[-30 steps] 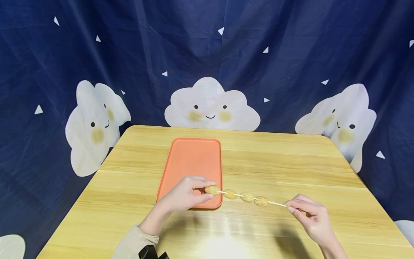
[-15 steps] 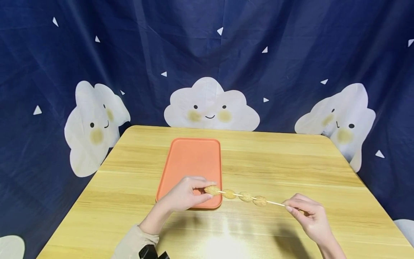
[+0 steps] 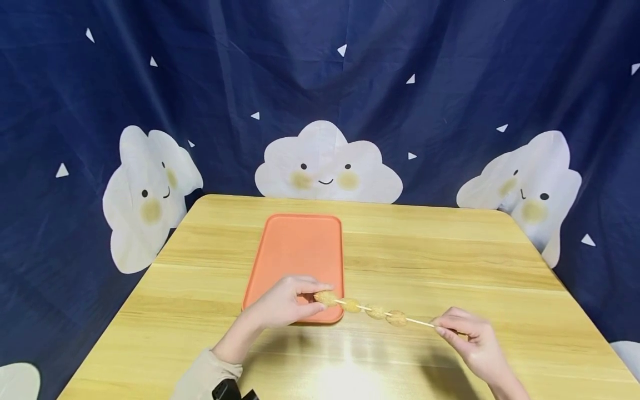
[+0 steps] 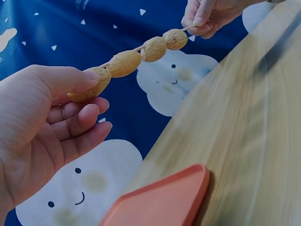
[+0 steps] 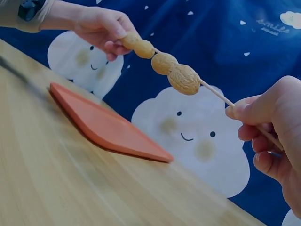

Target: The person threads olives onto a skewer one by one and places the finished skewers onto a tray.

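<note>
A thin wooden skewer [image 5: 216, 92] carries several wrinkled, tan oval pieces of food that look like puffs or balls; their exact kind is unclear. It is held in the air above the table, sloping slightly down to the right in the head view. My left hand [image 3: 282, 303] pinches the endmost tan piece [image 4: 96, 84] between thumb and fingers, over the near right part of an orange tray [image 3: 300, 250]. At the other end, the bare stick is gripped by my right hand [image 3: 472, 344], its tail running back under the palm in the right wrist view.
The tray lies flat on a light wooden table [image 3: 425, 250], left of the middle. A dark blue curtain [image 3: 320, 55] with white clouds hangs behind the table and along its sides. A black device [image 3: 227, 389] sits on my left sleeve.
My right hand has shifted slightly left and down, and the skewer's right end has dropped with it. My left hand keeps its pinch, nearly still.
</note>
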The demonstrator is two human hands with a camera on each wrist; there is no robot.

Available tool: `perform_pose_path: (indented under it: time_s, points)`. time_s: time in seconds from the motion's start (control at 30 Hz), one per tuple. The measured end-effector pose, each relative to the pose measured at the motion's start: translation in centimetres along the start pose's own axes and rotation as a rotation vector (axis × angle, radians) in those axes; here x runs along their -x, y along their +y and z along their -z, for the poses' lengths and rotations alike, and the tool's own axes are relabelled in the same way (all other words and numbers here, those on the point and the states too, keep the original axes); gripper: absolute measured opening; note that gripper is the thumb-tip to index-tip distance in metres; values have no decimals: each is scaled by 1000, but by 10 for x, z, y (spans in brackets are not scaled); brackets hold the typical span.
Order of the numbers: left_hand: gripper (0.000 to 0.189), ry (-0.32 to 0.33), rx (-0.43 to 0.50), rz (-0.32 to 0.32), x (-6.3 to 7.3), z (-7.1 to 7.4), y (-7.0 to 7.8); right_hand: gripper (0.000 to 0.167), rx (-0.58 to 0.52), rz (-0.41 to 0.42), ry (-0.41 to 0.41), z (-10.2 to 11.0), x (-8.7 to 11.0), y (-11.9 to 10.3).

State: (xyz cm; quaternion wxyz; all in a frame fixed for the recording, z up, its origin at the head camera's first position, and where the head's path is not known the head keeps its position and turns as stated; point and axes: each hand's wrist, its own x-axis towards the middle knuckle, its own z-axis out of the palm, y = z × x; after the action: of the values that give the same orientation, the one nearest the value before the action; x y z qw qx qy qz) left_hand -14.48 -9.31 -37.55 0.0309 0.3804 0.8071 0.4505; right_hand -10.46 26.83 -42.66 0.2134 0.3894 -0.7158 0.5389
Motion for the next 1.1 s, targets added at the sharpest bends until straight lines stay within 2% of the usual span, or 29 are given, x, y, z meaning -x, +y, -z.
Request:
perform_pose_path:
  time_s: [0.23, 0.43, 0.63, 0.73, 0.97, 1.1]
  points:
    - [34, 6, 33, 109, 5, 0, -8, 46, 49, -105, -76, -5, 4, -1]
    - [37, 2, 18, 139, 5, 2, -12, 39, 87, -237, -147, -6, 4, -4]
    - [43, 13, 9, 148, 3, 4, -18, 43, 13, -205, -223, -8, 7, 4]
    - [43, 35, 37, 168, 2, 5, -20, 40, 24, -223, -260, -10, 5, 5]
    - [25, 89, 120, 189, -3, 6, -22, 22, 74, -324, -328, -18, -1, -4]
    - [28, 164, 167, 197, -7, 8, -25, 15, 71, -352, -372, -27, -7, -6]
